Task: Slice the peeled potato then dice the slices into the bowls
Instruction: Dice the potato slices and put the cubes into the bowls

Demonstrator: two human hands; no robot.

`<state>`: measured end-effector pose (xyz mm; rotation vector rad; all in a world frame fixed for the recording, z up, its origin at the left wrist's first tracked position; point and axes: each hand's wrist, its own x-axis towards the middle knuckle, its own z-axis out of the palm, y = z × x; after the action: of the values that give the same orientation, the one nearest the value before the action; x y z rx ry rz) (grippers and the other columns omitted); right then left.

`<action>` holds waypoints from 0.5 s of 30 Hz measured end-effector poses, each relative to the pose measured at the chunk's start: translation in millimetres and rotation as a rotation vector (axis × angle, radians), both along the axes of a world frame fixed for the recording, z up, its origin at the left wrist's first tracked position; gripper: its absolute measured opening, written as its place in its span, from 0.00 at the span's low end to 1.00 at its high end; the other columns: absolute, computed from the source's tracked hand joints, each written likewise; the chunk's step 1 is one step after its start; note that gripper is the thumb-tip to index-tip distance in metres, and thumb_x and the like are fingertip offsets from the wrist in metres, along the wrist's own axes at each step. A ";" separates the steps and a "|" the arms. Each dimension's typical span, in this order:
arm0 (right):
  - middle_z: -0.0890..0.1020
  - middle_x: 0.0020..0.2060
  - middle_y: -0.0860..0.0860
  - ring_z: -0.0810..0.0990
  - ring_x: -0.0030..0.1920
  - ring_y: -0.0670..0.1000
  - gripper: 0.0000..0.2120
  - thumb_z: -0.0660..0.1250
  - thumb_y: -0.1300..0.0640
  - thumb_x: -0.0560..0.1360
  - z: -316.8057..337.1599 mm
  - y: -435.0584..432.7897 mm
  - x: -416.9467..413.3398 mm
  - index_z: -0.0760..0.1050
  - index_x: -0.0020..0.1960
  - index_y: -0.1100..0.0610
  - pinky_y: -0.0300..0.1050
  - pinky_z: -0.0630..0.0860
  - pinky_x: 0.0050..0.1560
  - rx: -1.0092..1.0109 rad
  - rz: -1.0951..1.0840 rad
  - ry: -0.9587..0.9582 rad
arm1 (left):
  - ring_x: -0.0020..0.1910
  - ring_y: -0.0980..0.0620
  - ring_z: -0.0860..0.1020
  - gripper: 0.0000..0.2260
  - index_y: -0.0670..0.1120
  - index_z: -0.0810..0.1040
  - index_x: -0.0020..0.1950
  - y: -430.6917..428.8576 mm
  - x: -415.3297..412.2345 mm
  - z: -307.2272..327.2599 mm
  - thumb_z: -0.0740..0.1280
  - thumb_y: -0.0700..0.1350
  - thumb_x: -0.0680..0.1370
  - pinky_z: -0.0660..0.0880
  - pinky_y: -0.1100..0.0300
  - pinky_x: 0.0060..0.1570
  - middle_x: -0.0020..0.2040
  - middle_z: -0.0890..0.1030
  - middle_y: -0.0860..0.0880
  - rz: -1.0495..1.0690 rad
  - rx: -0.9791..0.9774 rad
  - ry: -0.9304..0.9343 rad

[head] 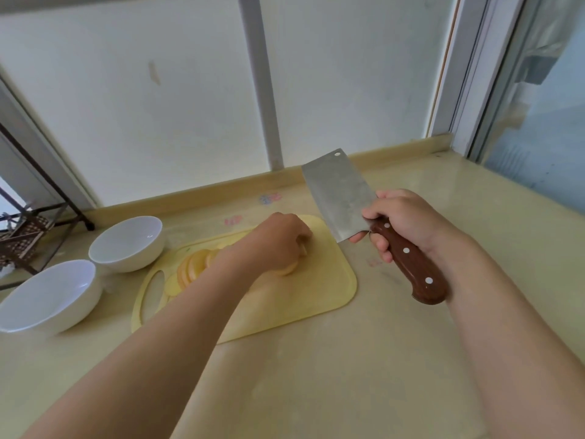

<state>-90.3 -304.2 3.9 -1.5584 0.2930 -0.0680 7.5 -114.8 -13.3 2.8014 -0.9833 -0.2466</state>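
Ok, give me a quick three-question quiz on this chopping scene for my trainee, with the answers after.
1. True or false: the cleaver in the right hand is raised clear of the potato.
2. The left hand holds: A a peeler, B the potato, C nothing.
3. Fill in: the far bowl and near bowl are both ____.
Key: 1 true; 2 B; 3 empty.
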 end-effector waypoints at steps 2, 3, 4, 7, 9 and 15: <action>0.84 0.36 0.67 0.70 0.21 0.51 0.04 0.58 0.67 0.79 -0.2 0.4 -0.4 0.72 0.50 0.64 0.41 0.70 0.21 -0.007 0.006 0.004 | 0.54 0.48 0.74 0.22 0.50 0.81 0.60 2.1 -0.9 2.6 0.56 0.33 0.75 0.75 0.52 0.56 0.53 0.81 0.50 -0.038 0.024 -0.010; 0.84 0.37 0.67 0.70 0.21 0.51 0.05 0.58 0.67 0.79 -0.2 0.6 -0.7 0.72 0.50 0.64 0.41 0.70 0.21 -0.012 0.008 0.006 | 0.55 0.48 0.74 0.21 0.51 0.81 0.60 3.4 -0.8 2.7 0.57 0.34 0.75 0.74 0.52 0.57 0.54 0.81 0.50 -0.054 0.029 -0.012; 0.84 0.37 0.68 0.70 0.20 0.51 0.05 0.59 0.67 0.79 0.1 1.2 -0.8 0.72 0.51 0.64 0.41 0.70 0.21 -0.018 0.010 0.009 | 0.56 0.49 0.74 0.20 0.51 0.81 0.60 4.7 -0.8 3.2 0.58 0.35 0.76 0.74 0.52 0.58 0.55 0.81 0.50 -0.066 0.031 -0.010; 0.84 0.39 0.70 0.70 0.21 0.52 0.05 0.59 0.67 0.79 0.0 1.8 -0.9 0.72 0.52 0.64 0.42 0.70 0.21 -0.037 0.014 0.014 | 0.51 0.49 0.76 0.11 0.47 0.83 0.52 6.3 -0.2 2.1 0.61 0.41 0.78 0.76 0.50 0.55 0.50 0.82 0.48 -0.085 0.023 -0.030; 0.84 0.39 0.70 0.70 0.21 0.52 0.06 0.59 0.67 0.78 -0.6 1.4 -0.8 0.72 0.53 0.64 0.42 0.70 0.22 -0.047 0.018 0.015 | 0.43 0.50 0.73 0.09 0.44 0.79 0.43 5.2 -1.2 0.9 0.62 0.44 0.77 0.76 0.49 0.50 0.46 0.81 0.43 -0.072 0.012 -0.043; 0.85 0.39 0.68 0.69 0.23 0.54 0.09 0.59 0.66 0.78 -2.0 0.7 -0.5 0.73 0.57 0.65 0.42 0.71 0.23 -0.091 0.030 0.023 | 0.32 0.50 0.68 0.09 0.39 0.76 0.35 -1.8 -13.8 -4.6 0.61 0.40 0.74 0.72 0.50 0.36 0.31 0.71 0.46 -0.003 -0.050 -0.064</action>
<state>-90.7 -303.5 1.9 -1.6541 0.2879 -0.0412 -6.3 -116.6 -17.8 2.7788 -0.9934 -0.1312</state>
